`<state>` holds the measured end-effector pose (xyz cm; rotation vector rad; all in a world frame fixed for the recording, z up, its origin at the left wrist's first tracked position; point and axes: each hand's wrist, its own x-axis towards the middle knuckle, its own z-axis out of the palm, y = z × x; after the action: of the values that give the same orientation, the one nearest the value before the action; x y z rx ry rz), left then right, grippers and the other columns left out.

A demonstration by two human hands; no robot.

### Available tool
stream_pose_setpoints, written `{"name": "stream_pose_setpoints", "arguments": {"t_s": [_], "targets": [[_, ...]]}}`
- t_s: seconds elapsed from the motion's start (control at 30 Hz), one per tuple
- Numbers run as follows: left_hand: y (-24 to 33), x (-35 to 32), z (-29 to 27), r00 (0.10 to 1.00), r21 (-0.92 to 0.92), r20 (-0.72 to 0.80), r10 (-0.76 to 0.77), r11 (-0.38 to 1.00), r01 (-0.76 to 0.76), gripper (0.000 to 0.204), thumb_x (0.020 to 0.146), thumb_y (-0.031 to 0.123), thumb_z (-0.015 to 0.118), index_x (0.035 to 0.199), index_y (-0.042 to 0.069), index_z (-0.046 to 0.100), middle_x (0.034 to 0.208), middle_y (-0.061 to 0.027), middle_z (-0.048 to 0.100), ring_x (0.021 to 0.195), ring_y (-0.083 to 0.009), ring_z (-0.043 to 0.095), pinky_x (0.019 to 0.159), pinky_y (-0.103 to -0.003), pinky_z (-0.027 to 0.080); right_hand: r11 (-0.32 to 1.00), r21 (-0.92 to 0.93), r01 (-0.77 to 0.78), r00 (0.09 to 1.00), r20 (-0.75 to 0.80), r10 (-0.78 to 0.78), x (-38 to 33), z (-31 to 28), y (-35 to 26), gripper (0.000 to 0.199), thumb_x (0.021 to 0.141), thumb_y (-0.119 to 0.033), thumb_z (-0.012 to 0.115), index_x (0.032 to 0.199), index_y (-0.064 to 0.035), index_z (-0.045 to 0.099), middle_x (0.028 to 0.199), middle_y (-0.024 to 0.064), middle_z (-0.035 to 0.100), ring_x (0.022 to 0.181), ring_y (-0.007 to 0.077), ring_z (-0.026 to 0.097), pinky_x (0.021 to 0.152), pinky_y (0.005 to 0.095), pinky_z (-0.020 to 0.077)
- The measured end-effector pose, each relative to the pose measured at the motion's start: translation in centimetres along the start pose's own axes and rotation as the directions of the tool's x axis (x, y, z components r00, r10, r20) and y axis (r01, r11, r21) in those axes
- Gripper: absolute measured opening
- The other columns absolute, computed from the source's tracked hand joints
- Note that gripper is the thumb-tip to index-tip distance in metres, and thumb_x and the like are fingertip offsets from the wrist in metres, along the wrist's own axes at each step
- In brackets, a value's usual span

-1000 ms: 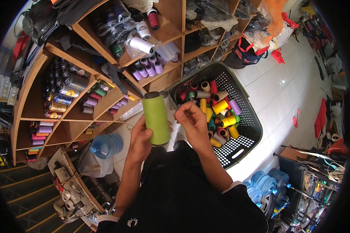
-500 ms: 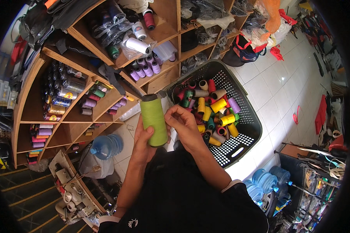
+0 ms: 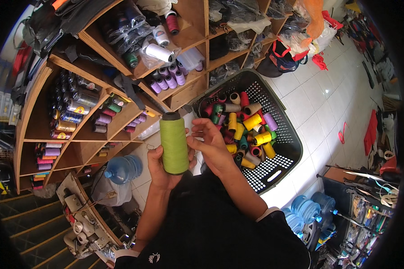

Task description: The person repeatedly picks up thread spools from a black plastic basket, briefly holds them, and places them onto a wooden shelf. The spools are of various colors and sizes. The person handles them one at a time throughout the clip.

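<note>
A large lime-green cone of sewing thread (image 3: pixel 174 145) stands nearly upright in my left hand (image 3: pixel 160 168), in front of my chest. The left thumb lies along the cone's left side, while the other fingers pass behind it. Just right of the cone is my right hand (image 3: pixel 212 147), its fingers loosely bent and apart and its thumb pointing at the cone. Nothing shows in its grasp; whether the thumb touches the thread is unclear. Beyond that hand, a dark perforated basket (image 3: pixel 288 150) holds many thread spools, among them a yellow spool (image 3: pixel 252 121) and a purple spool (image 3: pixel 270 121).
Wooden shelves (image 3: pixel 116 145) with thread spools and plastic-wrapped goods rise at the left and ahead. A blue water jug (image 3: pixel 123 169) stands at the left, near a sewing machine (image 3: pixel 81 228). More blue jugs (image 3: pixel 305 210) are at the lower right. White floor tiles (image 3: pixel 316 107) extend right of the basket.
My left thumb has shifted from the cone's front to its left side, and the cone has dropped slightly toward me. My right hand's fingers have loosened from a pinch and spread.
</note>
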<state>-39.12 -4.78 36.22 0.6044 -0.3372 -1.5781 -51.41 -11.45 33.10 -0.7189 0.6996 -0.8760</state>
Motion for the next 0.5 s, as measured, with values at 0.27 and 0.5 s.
{"name": "stream_pose_setpoints", "arguments": {"t_s": [0.27,0.5], "targets": [[0.0,-0.6,-0.1,0.958,0.445,-0.108,0.267,0.875,-0.193,0.057,0.084,0.026,0.064,0.128,0.000,0.040,0.110,-0.0109,0.055,0.101,-0.0194,0.056,0.088,-0.034,0.045,0.691,-0.557,0.461,0.857,0.077,-0.509,-1.2,1.0,-3.5,0.017,0.076,-0.005,0.072,0.092,-0.0033,0.066,0.090,0.0076,0.057,0.081,0.0159,0.055,0.073,0.0278,0.0431],[0.0,-0.2,1.0,0.912,0.666,-0.038,0.409,0.691,-0.282,0.054,0.078,0.007,0.071,0.122,0.003,0.040,0.113,-0.0091,0.054,0.105,-0.0166,0.054,0.093,-0.032,0.042,0.410,-0.692,0.594,0.718,0.228,-0.657,-2.0,3.0,-4.8,0.032,0.069,-0.003,0.078,0.099,-0.0030,0.068,0.090,0.0093,0.057,0.082,0.0187,0.056,0.072,0.0277,0.0446]]}}
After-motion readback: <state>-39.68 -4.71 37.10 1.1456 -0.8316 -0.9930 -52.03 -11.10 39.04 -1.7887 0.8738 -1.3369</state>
